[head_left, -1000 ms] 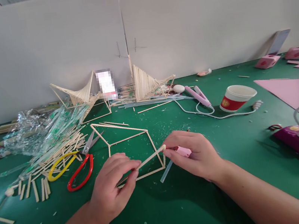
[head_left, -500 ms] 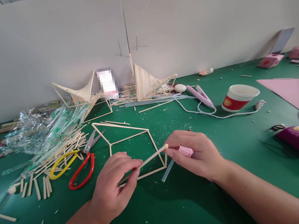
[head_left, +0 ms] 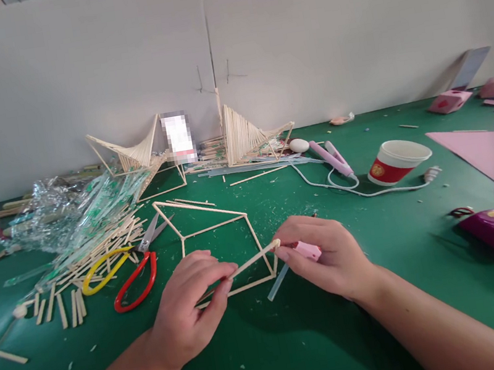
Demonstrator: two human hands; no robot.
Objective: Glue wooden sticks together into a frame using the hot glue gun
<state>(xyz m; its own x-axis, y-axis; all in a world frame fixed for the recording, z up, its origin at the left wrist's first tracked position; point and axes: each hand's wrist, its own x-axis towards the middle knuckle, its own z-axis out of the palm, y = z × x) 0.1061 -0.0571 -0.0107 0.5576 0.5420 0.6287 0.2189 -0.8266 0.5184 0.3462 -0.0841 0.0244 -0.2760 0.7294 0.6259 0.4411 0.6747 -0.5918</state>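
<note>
Thin wooden stick (head_left: 253,258) pinched by both hands above angular stick frame (head_left: 218,239).

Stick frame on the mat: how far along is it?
Done: flat outline frame is joined. In hand: left hand pinches a loose stick; right hand holds the pink glue pen at its tip. Left: no infill sticks yet, unlike the finished models.
</note>
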